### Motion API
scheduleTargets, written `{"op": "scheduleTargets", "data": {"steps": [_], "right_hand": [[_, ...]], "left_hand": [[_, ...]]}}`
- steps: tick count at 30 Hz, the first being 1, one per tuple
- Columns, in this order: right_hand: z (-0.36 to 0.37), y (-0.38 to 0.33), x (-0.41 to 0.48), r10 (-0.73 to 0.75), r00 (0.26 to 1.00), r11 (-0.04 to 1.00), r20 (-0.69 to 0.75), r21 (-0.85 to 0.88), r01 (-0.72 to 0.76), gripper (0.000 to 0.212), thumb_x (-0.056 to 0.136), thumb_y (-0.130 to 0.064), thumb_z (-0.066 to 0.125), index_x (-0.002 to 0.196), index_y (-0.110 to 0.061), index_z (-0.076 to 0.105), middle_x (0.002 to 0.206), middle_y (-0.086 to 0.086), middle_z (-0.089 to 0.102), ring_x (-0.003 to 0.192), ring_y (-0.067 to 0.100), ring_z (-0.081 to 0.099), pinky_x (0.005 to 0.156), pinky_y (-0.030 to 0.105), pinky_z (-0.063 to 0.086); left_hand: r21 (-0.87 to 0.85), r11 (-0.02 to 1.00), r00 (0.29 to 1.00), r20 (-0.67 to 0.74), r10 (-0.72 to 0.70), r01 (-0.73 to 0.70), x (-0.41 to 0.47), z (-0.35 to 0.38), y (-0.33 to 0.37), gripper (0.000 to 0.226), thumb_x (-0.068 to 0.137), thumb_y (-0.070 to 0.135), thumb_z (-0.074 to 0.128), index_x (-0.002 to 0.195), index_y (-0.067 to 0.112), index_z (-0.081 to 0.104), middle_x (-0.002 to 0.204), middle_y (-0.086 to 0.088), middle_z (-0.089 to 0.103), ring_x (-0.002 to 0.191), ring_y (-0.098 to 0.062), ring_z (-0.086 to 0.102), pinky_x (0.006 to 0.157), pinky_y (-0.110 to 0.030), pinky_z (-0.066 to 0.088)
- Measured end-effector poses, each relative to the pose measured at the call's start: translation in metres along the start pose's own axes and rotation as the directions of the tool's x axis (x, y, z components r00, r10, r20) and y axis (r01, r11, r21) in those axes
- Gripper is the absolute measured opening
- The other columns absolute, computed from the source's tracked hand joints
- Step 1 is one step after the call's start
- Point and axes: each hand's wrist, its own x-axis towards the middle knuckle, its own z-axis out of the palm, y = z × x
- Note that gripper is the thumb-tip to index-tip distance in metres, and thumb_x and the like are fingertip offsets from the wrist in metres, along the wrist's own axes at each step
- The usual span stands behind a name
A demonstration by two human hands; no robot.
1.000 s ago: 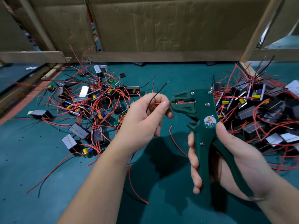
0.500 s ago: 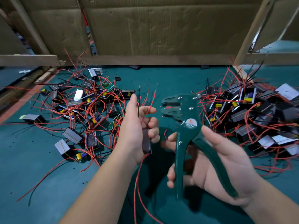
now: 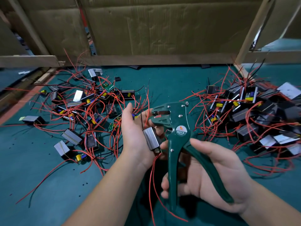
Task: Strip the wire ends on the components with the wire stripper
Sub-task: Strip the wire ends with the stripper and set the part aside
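Now your left hand (image 3: pixel 134 136) cradles a silver-grey rectangular component (image 3: pixel 151 138), fingers curled round it, its red wires (image 3: pixel 151 175) trailing down. Your right hand (image 3: pixel 211 173) grips the handles of the dark green metal wire stripper (image 3: pixel 178 128), whose head sits just beside your left fingers, above the teal mat (image 3: pixel 48 185).
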Motion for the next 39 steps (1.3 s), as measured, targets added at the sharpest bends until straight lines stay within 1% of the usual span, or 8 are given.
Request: {"op": "scheduleTargets", "data": {"steps": [7, 12, 18, 23, 25, 27, 35, 39], "right_hand": [[-0.031, 0.022, -0.014, 0.041, 0.986, 0.994, 0.162, 0.096, -0.057, 0.070, 0.073, -0.032, 0.074, 0.130, 0.002, 0.051, 0.093, 0.024, 0.059, 0.083, 0.042, 0.060, 0.083, 0.057, 0.048], [-0.032, 0.022, -0.014, -0.031, 0.985, 0.987, 0.172, 0.159, 0.004, 0.067, 0.071, -0.028, 0.076, 0.128, 0.000, 0.055, 0.093, 0.023, 0.062, 0.084, 0.040, 0.061, 0.083, 0.055, 0.049], [-0.032, 0.021, -0.015, -0.048, 0.989, 0.993, 0.142, 0.114, 0.032, 0.067, 0.069, -0.028, 0.078, 0.126, 0.001, 0.057, 0.093, 0.021, 0.065, 0.083, 0.038, 0.063, 0.082, 0.055, 0.051], [-0.034, 0.018, -0.015, -0.122, 0.990, 0.985, 0.072, 0.135, 0.111, 0.071, 0.065, -0.025, 0.081, 0.126, 0.002, 0.056, 0.092, 0.020, 0.066, 0.081, 0.036, 0.065, 0.082, 0.054, 0.053], [-0.035, 0.017, -0.014, -0.159, 0.987, 0.981, 0.020, 0.117, 0.155, 0.072, 0.061, -0.025, 0.083, 0.123, 0.001, 0.059, 0.098, 0.020, 0.066, 0.080, 0.035, 0.065, 0.080, 0.053, 0.053], [-0.036, 0.016, -0.014, -0.191, 0.982, 0.978, -0.006, 0.084, 0.191, 0.071, 0.058, -0.025, 0.084, 0.121, -0.001, 0.062, 0.104, 0.019, 0.067, 0.079, 0.034, 0.065, 0.080, 0.053, 0.054], [-0.034, 0.011, -0.017, -0.264, 0.963, 0.963, -0.058, -0.079, 0.259, 0.078, 0.055, -0.028, 0.086, 0.123, 0.000, 0.060, 0.105, 0.021, 0.064, 0.077, 0.038, 0.064, 0.077, 0.055, 0.053], [-0.033, 0.014, -0.019, -0.264, 0.963, 0.961, -0.055, -0.105, 0.257, 0.080, 0.055, -0.026, 0.087, 0.123, 0.003, 0.058, 0.094, 0.025, 0.061, 0.076, 0.042, 0.063, 0.077, 0.060, 0.050]], "left_hand": [[-0.001, 0.999, 0.999, 0.005, 0.033, -0.032, 0.000, 0.002, -0.001, 0.048, 0.085, 0.062, 0.042, 0.076, 0.016, 0.053, 0.057, 0.001, 0.036, 0.039, -0.013, 0.032, 0.038, -0.013, 0.029], [0.069, 0.997, 0.992, 0.123, 0.023, -0.032, 0.000, 0.012, -0.007, 0.021, 0.094, 0.037, 0.049, 0.096, 0.016, 0.050, 0.052, 0.000, 0.040, 0.034, -0.008, 0.033, 0.036, -0.012, 0.026], [0.092, 0.979, 0.964, 0.216, 0.157, -0.180, 0.001, 0.008, -0.010, 0.024, 0.101, 0.031, 0.040, 0.108, 0.014, 0.054, 0.060, 0.000, 0.052, 0.047, -0.008, 0.044, 0.039, -0.014, 0.036], [0.562, 0.804, 0.980, 0.074, 0.182, -0.192, 0.008, -0.002, -0.013, 0.045, 0.069, 0.074, 0.052, 0.089, 0.036, 0.065, 0.092, -0.009, 0.059, 0.088, -0.031, 0.063, 0.092, -0.045, 0.047], [0.615, 0.781, 0.993, 0.105, 0.055, -0.109, 0.005, -0.002, -0.014, 0.066, 0.062, 0.078, 0.052, 0.097, 0.022, 0.062, 0.086, -0.015, 0.058, 0.070, -0.029, 0.062, 0.072, -0.043, 0.052], [0.642, 0.756, 0.988, 0.149, 0.042, -0.129, 0.003, -0.002, -0.016, 0.061, 0.069, 0.069, 0.058, 0.092, 0.013, 0.057, 0.073, -0.010, 0.056, 0.047, -0.017, 0.051, 0.047, -0.030, 0.041], [0.598, 0.744, 0.953, 0.227, 0.200, -0.299, 0.006, -0.006, -0.003, 0.012, 0.080, 0.015, 0.071, 0.091, 0.011, 0.066, 0.070, 0.003, 0.070, 0.062, -0.006, 0.064, 0.058, -0.016, 0.050], [0.534, 0.827, 0.976, 0.202, 0.078, -0.176, 0.007, -0.009, 0.005, 0.007, 0.082, 0.008, 0.068, 0.089, 0.006, 0.067, 0.070, 0.000, 0.069, 0.059, -0.004, 0.063, 0.058, -0.014, 0.050]]}}
